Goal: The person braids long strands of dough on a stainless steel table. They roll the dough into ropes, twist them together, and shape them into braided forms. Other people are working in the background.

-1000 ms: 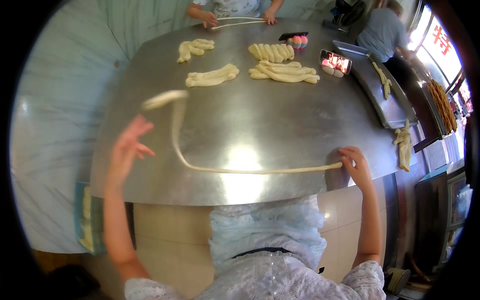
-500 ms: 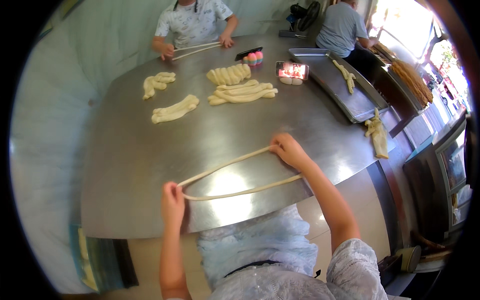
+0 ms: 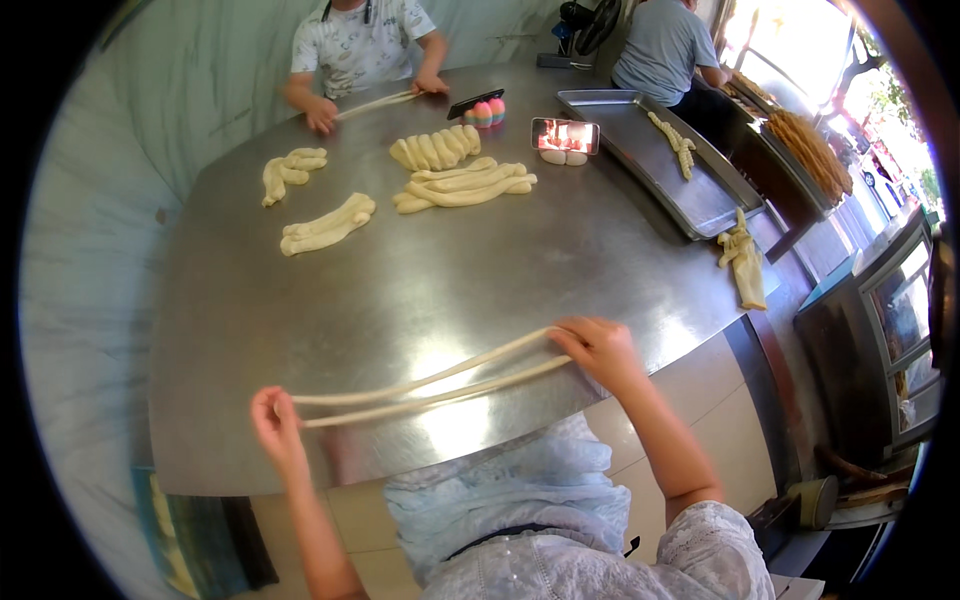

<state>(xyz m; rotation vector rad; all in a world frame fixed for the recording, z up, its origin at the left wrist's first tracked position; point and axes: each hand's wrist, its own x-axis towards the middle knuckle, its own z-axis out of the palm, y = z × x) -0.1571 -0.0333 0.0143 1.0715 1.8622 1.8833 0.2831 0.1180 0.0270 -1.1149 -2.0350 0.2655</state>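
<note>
A long, thin rope of dough (image 3: 480,388) stretches between my two hands in two nearly parallel strands, over the front of the steel table (image 3: 240,310). My left hand (image 3: 277,425) is closed on its left end, close to the table's front edge. At the right end, the fingers of my right hand (image 3: 603,350) pinch the strands. Farther back lie a bundle of thick dough strips (image 3: 470,187), a row of dough pieces (image 3: 436,148), a folded dough length (image 3: 328,225) and a bent one (image 3: 292,172).
Across the table, a person (image 3: 360,50) holds another dough rope (image 3: 378,104). A phone (image 3: 565,135) and a dark device on a colourful stand (image 3: 484,112) stand nearby. On the right are a metal tray (image 3: 640,150) with twisted dough and a limp pale glove-like item (image 3: 743,265). Another person (image 3: 665,55) sits beyond.
My left hand has moved left and down, my right hand down and slightly right. The wide dough loop has narrowed into two close strands. The other person's strands are closer together too.
</note>
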